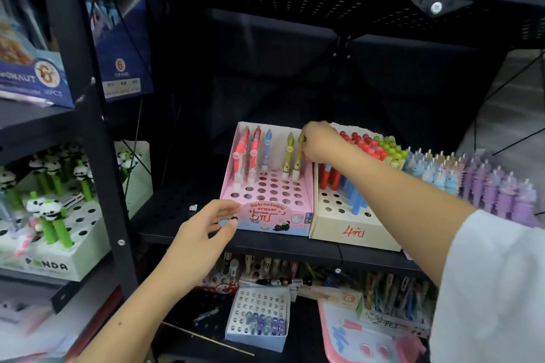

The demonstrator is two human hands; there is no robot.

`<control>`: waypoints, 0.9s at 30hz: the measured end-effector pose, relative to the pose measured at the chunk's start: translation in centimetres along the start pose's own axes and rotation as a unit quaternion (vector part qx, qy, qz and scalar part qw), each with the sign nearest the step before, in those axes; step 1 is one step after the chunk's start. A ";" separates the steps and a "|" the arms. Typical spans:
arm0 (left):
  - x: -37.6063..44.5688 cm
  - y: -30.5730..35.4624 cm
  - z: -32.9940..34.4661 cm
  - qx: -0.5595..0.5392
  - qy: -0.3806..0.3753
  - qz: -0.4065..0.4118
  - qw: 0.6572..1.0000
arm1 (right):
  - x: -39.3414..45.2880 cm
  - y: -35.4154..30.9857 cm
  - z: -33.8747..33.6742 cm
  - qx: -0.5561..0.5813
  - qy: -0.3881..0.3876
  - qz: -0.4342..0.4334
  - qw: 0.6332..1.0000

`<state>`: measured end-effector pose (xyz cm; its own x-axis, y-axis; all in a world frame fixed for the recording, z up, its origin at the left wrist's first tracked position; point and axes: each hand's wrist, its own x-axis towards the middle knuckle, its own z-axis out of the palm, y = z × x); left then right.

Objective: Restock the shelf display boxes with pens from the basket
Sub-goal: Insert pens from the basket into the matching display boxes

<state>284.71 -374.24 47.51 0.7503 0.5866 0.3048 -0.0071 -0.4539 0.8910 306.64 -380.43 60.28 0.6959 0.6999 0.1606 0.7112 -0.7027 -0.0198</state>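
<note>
Step in hand: seating a pen in the pink box (pixel 267 191) on the shelf (pixel 182 203). Right hand (pixel 320 141) reached across to the box's back right corner, its grip pinching the top of a green pen (pixel 298 160). The pen stood in a back-row hole, long axis near upright, leaning back a bit with the box's slope, cap end up, tip down in the hole. Looked mostly seated; depth can't be told.

Left hand (pixel 206 230) sat at the front left corner of the box, fingers spread and loosely curved, fingertips touching or just off the front label, likely steadying it. Nothing held.

Box held red pens at back left, one blue, two green; most holes were bare, so restocking looked early. Beige box (pixel 351 230) touched it on the right.

Basket not in view. Next move likely: let go of the pen, fetch another, aim tip-down at a free hole beside the filled ones.
</note>
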 end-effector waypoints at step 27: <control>-9.5 3.8 25.4 -0.026 -0.399 0.014 0.916 | -31.6 25.4 15.8 0.340 -0.211 0.071 0.914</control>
<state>294.36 -398.59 39.40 0.9937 -0.1121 0.0038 -0.0505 -0.4163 0.9078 304.32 -418.38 39.10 0.6600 0.6960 -0.2828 0.4078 -0.6480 -0.6433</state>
